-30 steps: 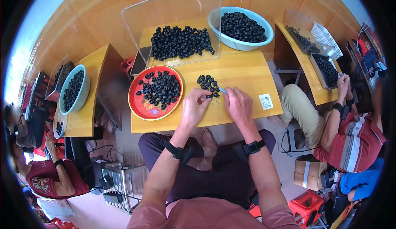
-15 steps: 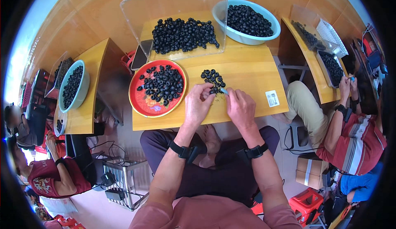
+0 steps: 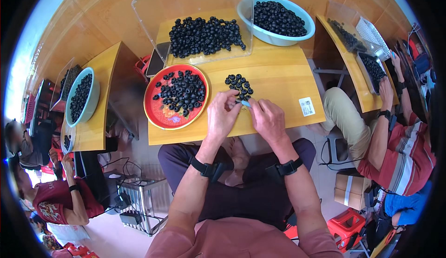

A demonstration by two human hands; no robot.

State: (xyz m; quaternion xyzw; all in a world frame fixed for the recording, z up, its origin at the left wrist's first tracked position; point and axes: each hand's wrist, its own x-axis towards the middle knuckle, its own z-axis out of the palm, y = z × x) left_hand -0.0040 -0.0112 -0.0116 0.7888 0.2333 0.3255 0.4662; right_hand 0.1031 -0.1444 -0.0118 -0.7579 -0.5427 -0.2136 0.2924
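Observation:
At the front of the wooden table my left hand [image 3: 223, 116] pinches a small black ring-like part, mostly hidden by its fingertips. My right hand [image 3: 269, 121] is closed on a slim light-blue tool [image 3: 245, 103], whose tip reaches the left fingertips; its working end is too small to make out. Just beyond my fingers lies a loose group of black round parts [image 3: 239, 81] with holes in them. Left of my left hand, a red round tray [image 3: 154, 108] with a gold rim holds many more of these parts.
A clear plastic bin [image 3: 195, 62] lies at the back with a heap of black parts. Beside it stands a full light-blue basin [image 3: 274, 39]. A white label [image 3: 306, 106] sticks near the table's right edge. Co-workers sit at tables [image 3: 100, 95] on both sides.
My hands have drawn closer together, and the blue tool's tip has moved left to the pinched part. The co-worker at right has moved their hands apart over a tray.

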